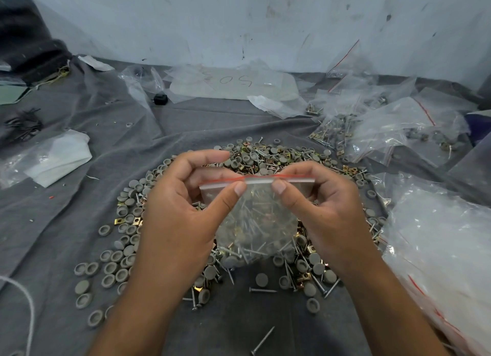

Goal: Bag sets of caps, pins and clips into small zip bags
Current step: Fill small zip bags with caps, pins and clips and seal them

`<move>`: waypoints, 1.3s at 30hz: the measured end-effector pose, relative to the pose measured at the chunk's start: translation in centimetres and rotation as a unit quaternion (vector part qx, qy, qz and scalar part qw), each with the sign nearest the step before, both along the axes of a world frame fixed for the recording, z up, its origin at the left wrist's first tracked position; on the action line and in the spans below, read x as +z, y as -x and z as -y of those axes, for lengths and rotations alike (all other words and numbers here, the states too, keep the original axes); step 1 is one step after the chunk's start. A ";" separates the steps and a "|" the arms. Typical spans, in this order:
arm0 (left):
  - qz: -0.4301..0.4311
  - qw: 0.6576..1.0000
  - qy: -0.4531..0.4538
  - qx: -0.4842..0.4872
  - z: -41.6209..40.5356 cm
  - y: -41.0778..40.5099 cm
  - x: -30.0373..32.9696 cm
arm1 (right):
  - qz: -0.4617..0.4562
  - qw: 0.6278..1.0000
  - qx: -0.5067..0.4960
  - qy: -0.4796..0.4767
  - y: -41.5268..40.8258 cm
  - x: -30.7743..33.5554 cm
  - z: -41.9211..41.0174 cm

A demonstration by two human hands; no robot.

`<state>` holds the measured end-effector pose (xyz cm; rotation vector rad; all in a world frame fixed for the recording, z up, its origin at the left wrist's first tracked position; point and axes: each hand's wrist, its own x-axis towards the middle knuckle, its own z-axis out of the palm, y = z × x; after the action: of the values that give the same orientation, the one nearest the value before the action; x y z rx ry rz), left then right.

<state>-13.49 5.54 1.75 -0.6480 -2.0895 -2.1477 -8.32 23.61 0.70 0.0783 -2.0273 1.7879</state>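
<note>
- Head view, hands: your left hand (183, 196) and right hand (316, 196) both pinch the top of a small zip bag (255, 217), thumbs on the near face just under the red zip strip (255, 178), fingers curled behind it.
- Head view, bag: it hangs upright between your hands, above the loose heap of caps (127, 252), pins (263, 290) and brass clips (118, 221) on the grey cloth (66, 222); it is already loaded with pins and caps.
- Head view, seal: the strip looks kinked near its middle, so judge it as not fully closed.
- Head view, risk: if a pin shank lies across the strip, the seal may gap and the set may spill; sharp points could also pierce the thin film if you squeeze low.
- Head view, surroundings: filled bags (398, 127) lie at far right, and a stack of plastic bags (441, 244) at near right.
</note>
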 end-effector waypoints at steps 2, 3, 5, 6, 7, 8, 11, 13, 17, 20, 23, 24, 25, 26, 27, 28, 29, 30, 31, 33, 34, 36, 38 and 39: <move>-0.003 1.000 0.005 -0.007 0.0 -0.1 0.0 | -0.001 1.000 0.009 -0.003 0.0 0.2 0.0; -0.003 1.000 0.007 -0.011 -0.1 -0.2 0.0 | -0.008 1.000 0.010 -0.014 0.0 0.3 0.0; -0.004 1.000 0.012 -0.020 -0.2 -0.3 0.1 | -0.022 0.999 0.009 -0.033 0.0 0.6 0.1; -0.004 1.000 0.013 -0.024 -0.2 -0.3 0.0 | -0.029 0.999 0.007 -0.037 0.0 0.6 0.2; -0.005 1.000 0.013 -0.027 -0.2 -0.3 0.0 | -0.036 0.999 0.003 -0.038 0.0 0.6 0.3; -0.006 0.999 0.014 -0.029 -0.3 -0.3 0.0 | -0.043 0.998 -0.003 -0.037 -0.1 0.6 0.3; -0.007 0.999 0.016 -0.031 -0.3 -0.3 0.1 | -0.048 0.998 -0.018 -0.031 -0.1 0.6 0.4; -0.006 0.999 0.017 -0.029 -0.2 -0.3 0.1 | -0.037 0.999 -0.006 -0.013 -0.1 0.7 0.4; -0.008 0.999 0.026 -0.023 -0.1 -0.3 0.2 | -0.029 0.999 0.026 0.025 -0.1 1.0 0.1; -0.006 0.999 0.032 -0.021 -0.1 -0.4 0.2 | -0.031 0.997 0.040 0.058 -0.2 1.0 -0.1; -0.006 0.999 0.035 -0.021 -0.2 -0.5 0.2 | -0.030 0.996 0.050 0.071 -0.1 0.9 -0.3; -0.006 0.999 0.033 -0.022 -0.2 -0.5 0.3 | -0.029 0.996 0.054 0.072 -0.1 0.9 -0.3; -0.005 0.999 0.031 -0.023 -0.2 -0.6 0.3 | -0.027 0.995 0.057 0.073 -0.1 0.8 -0.4; 0.001 0.999 0.027 -0.025 -0.2 -0.6 0.4 | -0.027 0.995 0.059 0.074 -0.1 0.8 -0.5; 0.011 0.999 0.020 -0.028 -0.1 -0.6 0.5 | -0.027 0.995 0.060 0.073 -0.1 0.8 -0.6; 0.026 0.999 0.011 -0.033 0.0 -0.6 0.6 | -0.025 0.995 0.060 0.071 -0.1 0.8 -0.7; 0.041 0.998 0.003 -0.041 0.2 -0.6 0.6 | -0.022 0.996 0.061 0.069 -0.1 0.8 -0.8; 0.055 0.997 -0.002 -0.049 0.4 -0.5 0.7 | -0.018 0.996 0.063 0.066 -0.1 0.8 -0.9; 0.063 0.997 -0.006 -0.054 0.4 -0.4 0.7 | -0.013 0.996 0.066 0.063 -0.1 0.7 -1.0; 0.072 0.996 -0.013 -0.052 0.6 -0.3 0.8 | 0.003 0.996 0.073 0.054 -0.2 0.8 -1.2; 0.074 0.996 -0.014 -0.050 0.6 -0.2 0.7 | 0.010 0.996 0.076 0.052 -0.2 0.8 -1.4; 0.081 0.995 -0.012 -0.058 0.6 -0.1 0.7 | 0.021 0.995 0.087 0.053 -0.3 0.8 -1.9; 0.087 0.993 -0.012 -0.085 0.7 0.1 0.7 | 0.029 0.994 0.091 0.046 -0.4 0.7 -2.3; 0.086 0.992 -0.008 -0.097 0.8 0.1 0.8 | 0.032 0.994 0.091 0.043 -0.4 0.8 -2.4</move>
<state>-13.61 4.78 2.52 -0.7155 -2.1707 -2.4012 -7.89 26.03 1.45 0.1887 -2.0414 2.0097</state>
